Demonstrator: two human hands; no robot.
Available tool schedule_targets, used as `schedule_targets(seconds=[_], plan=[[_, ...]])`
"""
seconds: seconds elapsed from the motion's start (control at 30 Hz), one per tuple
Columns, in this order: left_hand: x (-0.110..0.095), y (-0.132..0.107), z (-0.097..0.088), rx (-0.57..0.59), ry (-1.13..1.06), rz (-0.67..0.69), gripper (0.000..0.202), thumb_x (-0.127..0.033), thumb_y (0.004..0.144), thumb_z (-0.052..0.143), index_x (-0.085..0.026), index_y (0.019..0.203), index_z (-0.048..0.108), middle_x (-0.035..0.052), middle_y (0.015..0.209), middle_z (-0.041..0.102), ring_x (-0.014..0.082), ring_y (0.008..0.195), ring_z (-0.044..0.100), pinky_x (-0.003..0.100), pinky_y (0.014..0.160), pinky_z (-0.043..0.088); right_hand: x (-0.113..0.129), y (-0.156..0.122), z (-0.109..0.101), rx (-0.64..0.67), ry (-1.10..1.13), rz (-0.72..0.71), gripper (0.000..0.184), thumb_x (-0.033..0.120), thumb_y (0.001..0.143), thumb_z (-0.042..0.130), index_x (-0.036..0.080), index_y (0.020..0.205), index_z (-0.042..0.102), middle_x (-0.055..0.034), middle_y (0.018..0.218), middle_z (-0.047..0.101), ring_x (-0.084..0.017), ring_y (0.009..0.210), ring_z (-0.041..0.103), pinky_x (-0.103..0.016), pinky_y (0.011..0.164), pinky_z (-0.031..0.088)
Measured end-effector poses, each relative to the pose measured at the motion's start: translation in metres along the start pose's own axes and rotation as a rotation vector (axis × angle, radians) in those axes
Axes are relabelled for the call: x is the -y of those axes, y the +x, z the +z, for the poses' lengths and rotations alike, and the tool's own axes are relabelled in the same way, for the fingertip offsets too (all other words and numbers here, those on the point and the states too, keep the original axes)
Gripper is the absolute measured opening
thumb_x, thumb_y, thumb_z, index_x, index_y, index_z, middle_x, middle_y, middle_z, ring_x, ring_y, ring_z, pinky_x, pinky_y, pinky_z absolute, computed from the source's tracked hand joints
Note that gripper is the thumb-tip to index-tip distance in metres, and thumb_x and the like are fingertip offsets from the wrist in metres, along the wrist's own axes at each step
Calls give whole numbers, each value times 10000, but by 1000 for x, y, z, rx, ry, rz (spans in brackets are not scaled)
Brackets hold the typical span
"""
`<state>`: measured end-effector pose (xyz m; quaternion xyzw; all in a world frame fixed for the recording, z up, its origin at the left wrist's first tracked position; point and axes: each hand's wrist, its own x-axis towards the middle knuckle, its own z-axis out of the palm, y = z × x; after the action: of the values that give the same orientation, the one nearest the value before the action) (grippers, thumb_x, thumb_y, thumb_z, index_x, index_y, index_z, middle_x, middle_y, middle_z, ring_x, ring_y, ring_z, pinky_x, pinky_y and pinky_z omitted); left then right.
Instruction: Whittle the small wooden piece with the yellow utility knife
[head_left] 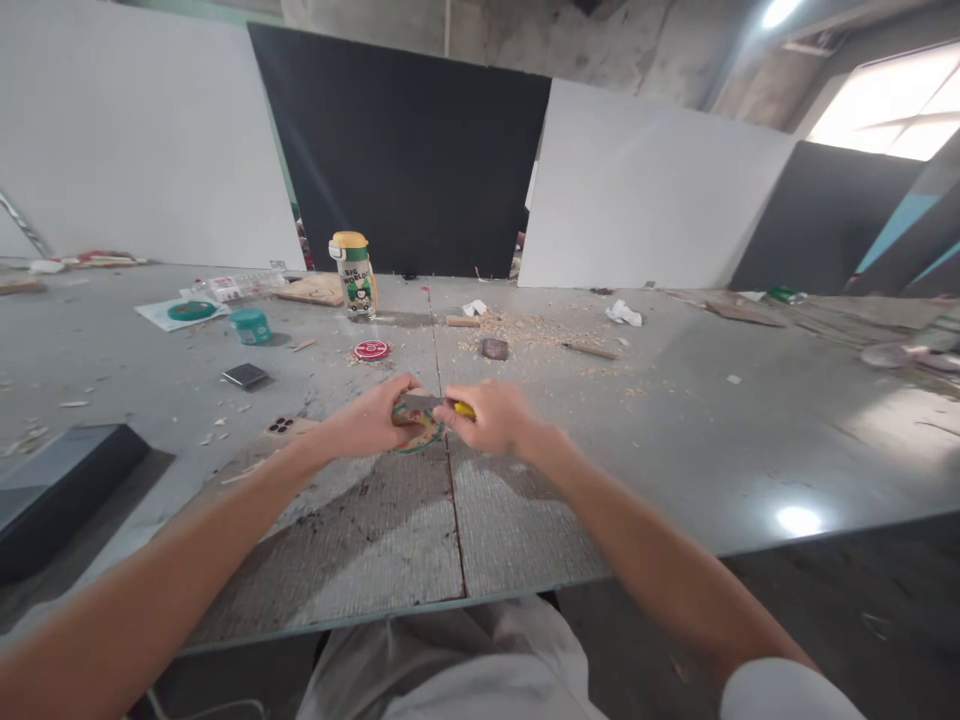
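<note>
1. The grey table (675, 450) fills most of what we see. Its near edge runs just above our lap, and a seam crosses it right under the hands
2. The widest open room lies to our right, where the top is bare and glossy. On our left a dark tray (60, 490) sits at the table's edge near that forearm, and a phone (281, 427) lies just beside the left wrist
3. Further back and well apart from us stand a bottle (354, 275), a teal jar (250, 325) and a red lid (371, 350), with a spread of wood shavings (525, 335) behind them
4. Our left hand (371, 420) and right hand (495, 418) meet at the middle of the table, nearly touching
5. The left hand is clamped around a small wood piece (416, 405), held just above a round patterned disc (421, 437)
6. The right hand is closed on a yellow-handled tool (465, 409) set against the piece; its tip is hidden
7. We judge this a carving stroke in hand — any further cut calls for a firm left grip, with fingers kept off the hidden tip
</note>
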<state>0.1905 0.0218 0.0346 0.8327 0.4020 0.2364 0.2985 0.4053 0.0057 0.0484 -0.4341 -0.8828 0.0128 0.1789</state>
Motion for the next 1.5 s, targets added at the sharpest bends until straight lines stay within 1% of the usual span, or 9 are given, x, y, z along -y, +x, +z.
schedule_targets(seconds=[0.43,0.53,0.63,0.73,0.8,1.07,1.2,1.3,1.5], plan=[[0,1,-3,98,-15,3,144,-239,774,591,-163,894,612,-20,718,579,118,637,519,221,559,379,3,0,4,-37,-135,-2,432,568,934,388,223,876,643,-33,789,672,-153,657,506,-304,578,174],[-3,-2,-10,165,-55,-11,190,-234,747,625,-162,922,646,9,826,664,160,766,604,239,647,443,-16,2,-4,-87,-119,1,438,580,929,387,228,891,646,-24,766,670,-151,629,503,-296,573,189],[-8,-6,-16,299,-130,-60,258,-240,748,635,-169,992,677,46,974,720,202,902,652,267,747,493,-52,2,-22,-212,-73,231,459,567,933,365,211,918,655,-29,684,637,-152,581,491,-281,559,225],[-10,-7,-18,267,-99,-86,311,-225,740,622,-166,1040,682,53,985,728,202,898,660,264,746,498,-75,2,-35,-325,-65,364,510,586,930,350,185,837,650,-53,689,625,-163,610,502,-283,561,244],[-10,-6,-18,237,-67,-89,320,-228,737,612,-153,1041,678,54,953,725,192,843,654,253,697,491,-71,2,-33,-287,-13,307,509,586,934,346,187,842,649,-49,700,624,-157,613,499,-281,562,250],[-8,-4,-10,89,-5,-44,147,-205,724,585,-161,855,636,8,757,647,142,674,569,227,590,415,-2,0,-1,-33,-66,35,442,560,935,383,222,871,660,-27,700,631,-146,614,468,-292,571,195],[-8,-3,-10,181,-32,27,37,-185,763,536,-163,746,561,-25,644,525,102,589,459,214,544,344,4,-1,-1,19,-105,23,459,566,938,364,220,880,660,-41,767,660,-154,643,494,-297,572,177],[-8,-1,-10,233,-35,85,100,-163,773,513,-167,678,480,-33,627,466,90,579,411,213,540,313,4,-1,-2,27,-122,-1,470,569,944,349,215,865,648,-42,773,664,-153,645,497,-298,575,170],[-5,-1,-9,219,-17,99,103,-151,762,513,-170,677,459,-36,632,446,88,585,396,213,543,303,4,1,0,23,-154,-37,457,566,941,361,212,863,640,-38,761,667,-155,649,509,-300,582,161]])
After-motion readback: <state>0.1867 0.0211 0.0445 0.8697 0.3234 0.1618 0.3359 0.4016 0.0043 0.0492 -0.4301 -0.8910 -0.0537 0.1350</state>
